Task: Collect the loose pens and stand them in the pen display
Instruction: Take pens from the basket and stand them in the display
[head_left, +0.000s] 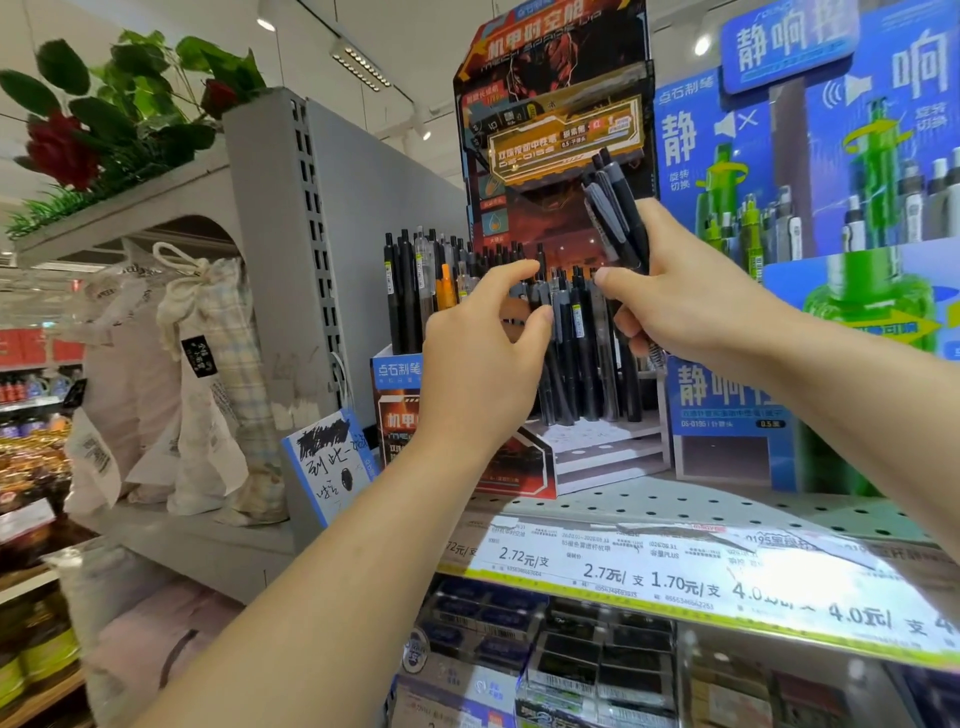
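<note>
- The price strip (675, 577) on the shelf edge shows "2.72元/支", "2.7元/支", "1.70元/支" and "4.0元/支".
- The blue display (727, 410) has "DS-0195" and "0.5", and big "静" above.
- The pen display (558, 104) shows "机甲时空舱".
- The small blue box (397, 370) reads "点石制笔".

Head cam, close, facing fwd at shelf (675, 506), slightly upward.

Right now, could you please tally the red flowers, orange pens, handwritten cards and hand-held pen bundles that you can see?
Red fabric flowers: 2
Orange-barrelled pen: 1
Blue-edged handwritten card: 1
Bundle of dark pens held in the right hand: 1
Total: 5
</note>
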